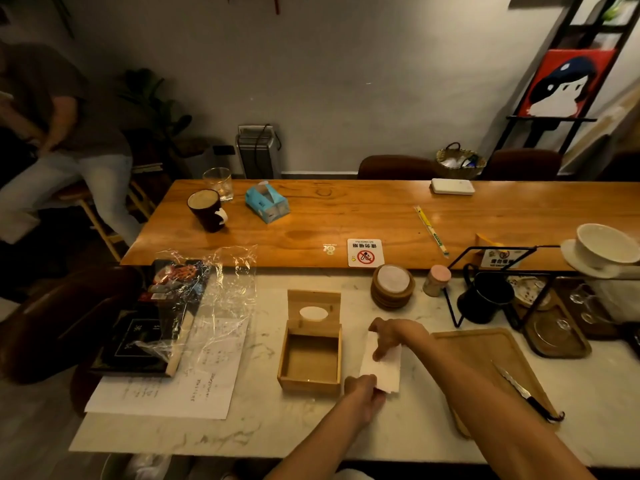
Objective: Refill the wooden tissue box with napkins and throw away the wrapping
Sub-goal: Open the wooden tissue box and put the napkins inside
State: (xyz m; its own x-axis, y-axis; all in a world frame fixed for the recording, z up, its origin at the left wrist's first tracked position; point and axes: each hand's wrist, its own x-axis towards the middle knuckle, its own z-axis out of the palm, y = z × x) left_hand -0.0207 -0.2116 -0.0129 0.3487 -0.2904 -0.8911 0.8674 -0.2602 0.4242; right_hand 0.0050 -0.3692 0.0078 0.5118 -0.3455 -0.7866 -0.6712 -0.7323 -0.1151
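A square wooden tissue box is seen on the pale, grey-veined marble bench, its hinged lid stood upright at the far side, an oval slot cut through it; the inside is bare wood. Just to the right of the box, a flat, white, rectangular stack of napkins is held over the bench. Its near corner is pinched by the left hand, while its far end is pressed by the curled fingers of the right hand. A crumpled sheet of clear, glossy wrapping (partly draped over a dark book and a sheet of white paper) is left well apart to the left of the box.
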